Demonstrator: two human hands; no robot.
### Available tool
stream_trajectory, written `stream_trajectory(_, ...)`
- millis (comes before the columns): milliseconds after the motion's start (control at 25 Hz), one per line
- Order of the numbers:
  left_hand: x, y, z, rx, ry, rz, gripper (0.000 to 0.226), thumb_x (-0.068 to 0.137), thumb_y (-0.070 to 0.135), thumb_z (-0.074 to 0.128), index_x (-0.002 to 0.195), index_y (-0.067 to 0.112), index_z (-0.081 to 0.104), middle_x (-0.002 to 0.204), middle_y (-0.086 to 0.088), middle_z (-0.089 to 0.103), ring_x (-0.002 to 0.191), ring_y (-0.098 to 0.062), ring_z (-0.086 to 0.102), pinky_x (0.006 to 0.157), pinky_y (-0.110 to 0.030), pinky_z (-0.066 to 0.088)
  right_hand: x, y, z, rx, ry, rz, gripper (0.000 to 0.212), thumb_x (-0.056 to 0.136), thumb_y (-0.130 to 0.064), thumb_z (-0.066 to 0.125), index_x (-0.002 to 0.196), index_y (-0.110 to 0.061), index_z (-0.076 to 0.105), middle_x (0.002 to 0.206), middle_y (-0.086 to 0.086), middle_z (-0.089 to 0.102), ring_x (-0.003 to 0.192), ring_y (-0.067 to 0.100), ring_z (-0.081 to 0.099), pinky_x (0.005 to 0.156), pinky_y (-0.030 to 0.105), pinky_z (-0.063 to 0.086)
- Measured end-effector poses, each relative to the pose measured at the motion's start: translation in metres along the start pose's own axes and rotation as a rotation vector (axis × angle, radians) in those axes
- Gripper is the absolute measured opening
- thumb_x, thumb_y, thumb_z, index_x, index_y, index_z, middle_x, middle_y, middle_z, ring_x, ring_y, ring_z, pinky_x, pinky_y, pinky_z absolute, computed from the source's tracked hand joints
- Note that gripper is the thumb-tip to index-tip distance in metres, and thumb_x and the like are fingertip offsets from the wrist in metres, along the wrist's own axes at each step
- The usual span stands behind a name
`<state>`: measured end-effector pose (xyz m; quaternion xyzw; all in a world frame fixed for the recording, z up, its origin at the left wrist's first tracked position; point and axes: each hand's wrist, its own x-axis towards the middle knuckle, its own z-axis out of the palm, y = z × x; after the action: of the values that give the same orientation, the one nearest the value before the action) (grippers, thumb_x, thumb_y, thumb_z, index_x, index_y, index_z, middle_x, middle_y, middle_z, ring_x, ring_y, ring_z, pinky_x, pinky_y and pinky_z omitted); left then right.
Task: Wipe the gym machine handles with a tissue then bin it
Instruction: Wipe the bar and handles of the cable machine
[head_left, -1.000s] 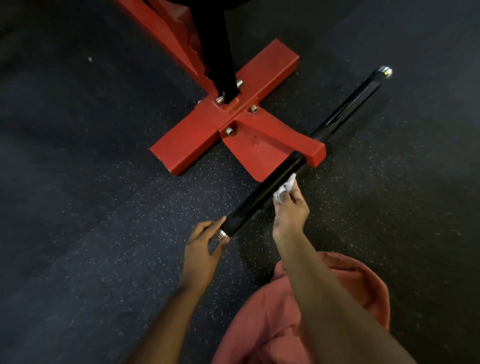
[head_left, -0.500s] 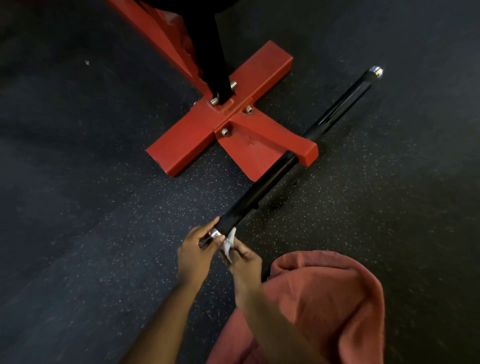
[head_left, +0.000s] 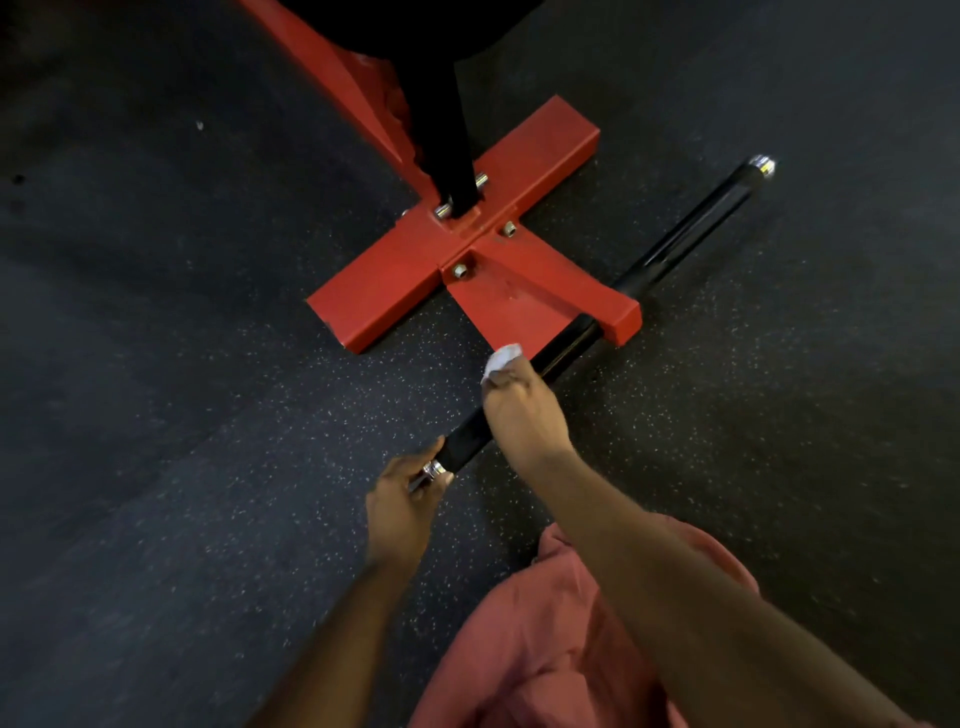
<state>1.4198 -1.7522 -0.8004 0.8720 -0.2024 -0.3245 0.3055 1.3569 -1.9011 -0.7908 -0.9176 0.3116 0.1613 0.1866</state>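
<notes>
Dark speckled rubber floor (head_left: 156, 415) lies under both your hands and fills the view.

Red steel cross-shaped machine base (head_left: 384, 296) sits on it, ahead of your hands. Its near-right arm ends just beyond your right hand (head_left: 524, 410). A black upright post (head_left: 441, 145) rises from the centre of the cross, well beyond both hands.

Salmon-pink fabric garment (head_left: 545, 649) is bunched below your right forearm, behind both hands.

Long glossy black bar handle (head_left: 691, 228) runs diagonally through the end of that red arm. One end is at your left hand (head_left: 400, 514); the other is far out, ahead and to the right of your right hand.

Right hand: fingers curled, back of hand up, lying over the bar. It pinches the crumpled white tissue (head_left: 501, 358), which sticks out past the fingertips beside the bar, just short of the red arm. Tissue-to-bar contact itself is hidden under the fingers.

Left hand: fingers and thumb closed round the bar's near chrome end cap (head_left: 434, 470), behind and left of your right hand.

Far chrome end cap (head_left: 761, 166) touches neither hand.

Small steel bolts (head_left: 460, 270) ring the post foot, ahead of the right hand.
</notes>
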Motion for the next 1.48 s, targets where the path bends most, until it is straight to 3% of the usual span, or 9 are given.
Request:
stream_trajectory(160, -0.001, 0.01, -0.006, 0.091, -0.063, -0.06, 0.032, 0.09, 0.008, 0.056, 0.122, 0.012, 0.059, 0.115, -0.005, 0.064, 0.096, -0.012, 0.058, 0.069, 0.002, 0.033, -0.017, -0.04, 0.018, 0.243, 0.002, -0.102, 0.029, 0.091, 0.001, 0.039, 0.117, 0.006, 0.051, 0.118, 0.019, 0.052, 0.114, 0.031, 0.045, 0.089, 0.031, 0.041)
stream_trajectory(240, -0.005, 0.019, -0.017, 0.131, -0.083, -0.119, 0.033, 0.092, 0.012, 0.053, 0.125, 0.012, 0.057, 0.122, -0.009, 0.062, 0.108, -0.02, 0.059, 0.082, -0.015, 0.04, -0.028, -0.041, 0.013, 0.268, 0.004, -0.14, 0.033, 0.086, 0.002, 0.044, 0.117, -0.003, 0.055, 0.12, 0.014, 0.054, 0.118, 0.026, 0.041, 0.089, 0.034, 0.046)
stream_trajectory(320, -0.018, 0.041, -0.039, 0.125, -0.082, -0.088, 0.035, 0.092, 0.012, 0.053, 0.127, 0.01, 0.055, 0.128, -0.008, 0.058, 0.116, -0.02, 0.056, 0.09, -0.018, 0.037, -0.042, -0.029, -0.013, 0.421, 0.131, -0.107, 0.038, 0.082, 0.002, 0.047, 0.114, -0.012, 0.06, 0.12, 0.007, 0.059, 0.115, 0.024, 0.045, 0.091, 0.034, 0.047)
stream_trajectory(480, -0.064, 0.142, -0.104, 0.163, -0.146, 0.052, 0.035, 0.093, 0.018, 0.052, 0.127, 0.008, 0.055, 0.131, -0.006, 0.054, 0.122, -0.019, 0.049, 0.089, -0.006, 0.025, -0.099, 0.006, -0.145, 0.555, 0.401, 0.022, 0.043, 0.072, 0.012, 0.053, 0.104, -0.012, 0.07, 0.106, 0.003, 0.07, 0.093, 0.018, 0.061, 0.086, 0.025, 0.047)
stream_trajectory(560, -0.091, 0.206, -0.133, 0.191, -0.193, 0.137, 0.037, 0.094, 0.022, 0.05, 0.128, 0.009, 0.054, 0.133, -0.007, 0.053, 0.124, -0.019, 0.047, 0.094, -0.01, 0.026, -0.142, 0.022, -0.222, 0.655, 0.48, 0.15, 0.037, 0.07, 0.006, 0.053, 0.096, -0.011, 0.072, 0.097, 0.007, 0.072, 0.086, 0.02, 0.065, 0.08, 0.028, 0.047)
stream_trajectory(640, -0.115, 0.265, -0.157, 0.182, -0.209, 0.214, 0.038, 0.094, 0.023, 0.051, 0.128, 0.007, 0.054, 0.133, -0.009, 0.053, 0.123, -0.02, 0.048, 0.099, -0.015, 0.028, -0.184, 0.034, -0.29, 0.704, 0.483, 0.282, 0.032, 0.077, -0.006, 0.054, 0.102, -0.014, 0.071, 0.101, 0.006, 0.072, 0.092, 0.02, 0.066, 0.082, 0.026, 0.045)
stream_trajectory(920, -0.163, 0.47, -0.185, 0.2, -0.231, 0.556, 0.034, 0.092, 0.023, 0.055, 0.124, 0.012, 0.057, 0.128, -0.007, 0.056, 0.12, -0.02, 0.051, 0.105, -0.029, 0.035, -0.291, 0.083, -0.486, 0.749, 0.633, 0.438, 0.028, 0.084, -0.006, 0.056, 0.108, -0.013, 0.068, 0.106, 0.004, 0.07, 0.098, 0.016, 0.065, 0.089, 0.027, 0.049)
stream_trajectory(1200, -0.11, 0.69, -0.129, 0.204, -0.146, 0.871, 0.034, 0.09, 0.021, 0.057, 0.122, 0.009, 0.058, 0.124, -0.008, 0.058, 0.117, -0.019, 0.053, 0.101, -0.024, 0.035, -0.261, 0.214, -0.629, 0.75, 0.812, 0.357, 0.03, 0.085, -0.005, 0.052, 0.108, -0.014, 0.068, 0.104, 0.005, 0.071, 0.099, 0.016, 0.064, 0.088, 0.023, 0.047)
stream_trajectory(1480, -0.034, 0.866, -0.099, 0.228, 0.049, 0.793, 0.047, 0.092, 0.032, 0.053, 0.135, 0.015, 0.045, 0.136, -0.002, 0.047, 0.126, -0.016, 0.044, 0.103, -0.024, 0.031, -0.179, 0.368, -0.797, 0.608, 0.764, 0.101, 0.031, 0.082, -0.005, 0.052, 0.101, -0.019, 0.072, 0.096, -0.001, 0.073, 0.091, 0.009, 0.065, 0.075, 0.011, 0.042)
